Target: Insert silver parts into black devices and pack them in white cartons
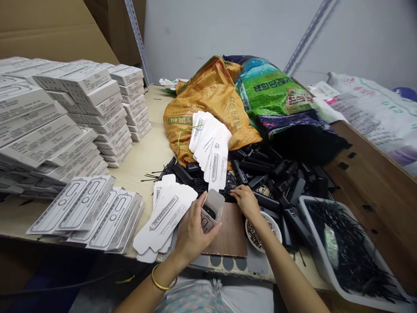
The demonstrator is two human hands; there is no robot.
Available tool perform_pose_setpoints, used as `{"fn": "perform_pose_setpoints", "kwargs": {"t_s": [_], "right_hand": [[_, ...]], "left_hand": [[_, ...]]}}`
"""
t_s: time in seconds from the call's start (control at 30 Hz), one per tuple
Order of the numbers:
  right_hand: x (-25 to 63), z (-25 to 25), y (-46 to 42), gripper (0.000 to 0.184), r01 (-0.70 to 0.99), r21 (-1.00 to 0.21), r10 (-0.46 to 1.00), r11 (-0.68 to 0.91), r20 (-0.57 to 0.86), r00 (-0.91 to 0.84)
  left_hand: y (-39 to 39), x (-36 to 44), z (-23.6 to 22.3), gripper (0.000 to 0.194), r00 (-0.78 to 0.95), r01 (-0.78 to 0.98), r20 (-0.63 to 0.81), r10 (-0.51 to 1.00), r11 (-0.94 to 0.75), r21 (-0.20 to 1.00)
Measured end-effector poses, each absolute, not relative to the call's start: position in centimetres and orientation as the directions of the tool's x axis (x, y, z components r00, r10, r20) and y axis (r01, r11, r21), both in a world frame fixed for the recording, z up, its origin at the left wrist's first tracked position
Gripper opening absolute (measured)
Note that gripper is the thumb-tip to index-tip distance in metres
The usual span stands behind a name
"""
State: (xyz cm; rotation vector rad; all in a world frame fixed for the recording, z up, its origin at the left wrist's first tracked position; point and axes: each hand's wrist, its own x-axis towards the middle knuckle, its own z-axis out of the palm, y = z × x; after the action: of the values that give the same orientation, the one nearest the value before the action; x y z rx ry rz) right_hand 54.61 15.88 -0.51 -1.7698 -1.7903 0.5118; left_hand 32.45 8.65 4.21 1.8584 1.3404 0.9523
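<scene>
1. Left hand [193,237]: fingers and thumb wrapped round a small white printed cardboard carton [218,203], held tilted, top flap open, above a flat brown rectangular board [232,239].
2. Dark rounded object [209,211]: inside the carton, partly visible through its open end.
3. Right hand [246,202]: fingers drawn close together at a loose heap of thin black sticks [199,183], just beyond the board; cannot tell whether one is pinched.
4. White round bowl [278,234]: small metal parts within, beside the right forearm.
5. Flat white unfolded cartons [169,208]: overlapping, left of the board; a second fanned batch [211,150] lies against an orange woven sack [208,104].
6. Black elongated plastic cases [295,191]: piled right of the sticks, before a green printed sack [270,87].
7. White rectangular plastic tub [321,269]: far right, filled with slender black pieces [352,243].
8. White printed boxes [107,104]: tall stacks at left.
</scene>
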Motion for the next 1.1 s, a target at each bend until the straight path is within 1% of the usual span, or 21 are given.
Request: {"fn": "perform_pose_setpoints", "kwargs": {"t_s": [0.13, 0.2, 0.27, 0.33, 0.37, 0.4, 0.43, 0.47, 0.53, 0.57, 0.6, 0.67, 0.73, 0.77, 0.8, 0.83, 0.87, 0.93, 1.0, 1.03, 1.1], "right_hand": [[56.0, -0.3, 15.7, 0.021, 0.676, -0.737, 0.98, 0.014, 0.142, 0.136], [56.0, 0.8, 15.1, 0.029, 0.614, -0.789, 0.972, -0.007, 0.139, 0.191], [55.2, 3.0, 14.0, 0.04, 0.454, -0.891, 0.955, 0.012, 0.144, 0.258], [53.8, 5.8, 12.5, 0.052, 0.123, -0.986, 0.931, 0.117, 0.151, 0.331], [52.9, 7.2, 11.6, 0.051, 0.025, -0.985, 0.924, 0.171, 0.169, 0.342], [52.0, 8.4, 10.8, 0.047, -0.013, -0.977, 0.922, 0.211, 0.194, 0.336], [51.3, 9.3, 10.1, 0.043, 0.0, -0.971, 0.919, 0.24, 0.228, 0.323], [50.6, 9.8, 9.5, 0.035, 0.065, -0.965, 0.923, 0.254, 0.262, 0.281], [49.7, 10.0, 8.6, 0.012, 0.25, -0.929, 0.942, 0.273, 0.311, 0.126], [49.4, 9.6, 8.3, 0.007, 0.328, -0.902, 0.947, 0.281, 0.316, 0.057], [49.3, 9.1, 8.2, 0.012, 0.379, -0.881, 0.949, 0.282, 0.315, 0.027], [49.1, 8.0, 8.3, 0.012, 0.376, -0.895, 0.949, 0.241, 0.298, 0.1], [48.5, 6.9, 8.6, 0.025, 0.263, -0.953, 0.961, 0.153, 0.206, 0.186], [48.1, 6.4, 8.7, 0.031, 0.195, -0.975, 0.971, 0.11, 0.147, 0.188], [47.5, 6.1, 8.8, 0.031, 0.144, -0.986, 0.979, 0.078, 0.103, 0.176], [46.8, 5.8, 8.7, 0.026, 0.123, -0.99, 0.981, 0.07, 0.091, 0.169], [46.1, 5.6, 8.5, 0.02, 0.14, -0.986, 0.977, 0.092, 0.117, 0.176], [44.9, 5.4, 7.7, 0.017, 0.255, -0.943, 0.948, 0.212, 0.262, 0.18], [44.3, 5.3, 7.0, 0.016, 0.353, -0.873, 0.909, 0.337, 0.399, 0.122], [44.3, 5.3, 6.8, 0.015, 0.365, -0.857, 0.9, 0.363, 0.423, 0.1], [44.5, 5.3, 6.6, 0.017, 0.347, -0.875, 0.912, 0.337, 0.395, 0.111]], "left_hand": [[8.9, 33.3, 4.8, 0.075, 0.23, 0.511, 0.193, 0.954, -0.287, 0.81], [9.1, 33.8, 5.2, 0.075, 0.228, 0.527, 0.2, 0.953, -0.294, 0.798], [9.1, 34.0, 5.4, 0.075, 0.224, 0.538, 0.204, 0.953, -0.295, 0.79], [9.0, 34.2, 5.7, 0.077, 0.227, 0.539, 0.199, 0.953, -0.293, 0.79], [9.0, 34.2, 5.7, 0.077, 0.233, 0.537, 0.193, 0.953, -0.292, 0.792], [8.9, 34.3, 5.8, 0.077, 0.239, 0.536, 0.188, 0.953, -0.291, 0.793], [8.8, 34.3, 5.9, 0.078, 0.243, 0.536, 0.186, 0.952, -0.292, 0.792], [8.7, 34.3, 5.9, 0.078, 0.247, 0.537, 0.187, 0.951, -0.295, 0.79], [8.6, 34.2, 5.8, 0.078, 0.242, 0.531, 0.207, 0.948, -0.308, 0.789], [8.6, 34.2, 5.8, 0.076, 0.232, 0.521, 0.226, 0.946, -0.317, 0.793], [8.5, 34.1, 5.6, 0.074, 0.216, 0.505, 0.246, 0.945, -0.324, 0.8], [8.5, 34.0, 5.4, 0.062, 0.197, 0.464, 0.278, 0.94, -0.339, 0.819], [8.3, 34.0, 5.1, 0.045, 0.223, 0.419, 0.284, 0.932, -0.355, 0.836], [8.2, 34.0, 5.0, 0.04, 0.249, 0.399, 0.274, 0.929, -0.356, 0.845], [8.0, 33.9, 4.9, 0.039, 0.272, 0.378, 0.258, 0.927, -0.349, 0.857], [7.8, 33.9, 4.8, 0.043, 0.284, 0.356, 0.24, 0.928, -0.334, 0.873], [7.7, 33.9, 4.8, 0.05, 0.282, 0.329, 0.223, 0.933, -0.312, 0.891], [7.4, 33.8, 4.8, 0.062, 0.252, 0.27, 0.191, 0.949, -0.258, 0.928], [7.2, 33.7, 5.0, 0.066, 0.234, 0.221, 0.171, 0.957, -0.223, 0.95], [7.2, 33.7, 5.0, 0.065, 0.234, 0.206, 0.163, 0.959, -0.212, 0.955], [7.1, 33.8, 5.0, 0.07, 0.231, 0.189, 0.158, 0.96, -0.203, 0.961]]}}
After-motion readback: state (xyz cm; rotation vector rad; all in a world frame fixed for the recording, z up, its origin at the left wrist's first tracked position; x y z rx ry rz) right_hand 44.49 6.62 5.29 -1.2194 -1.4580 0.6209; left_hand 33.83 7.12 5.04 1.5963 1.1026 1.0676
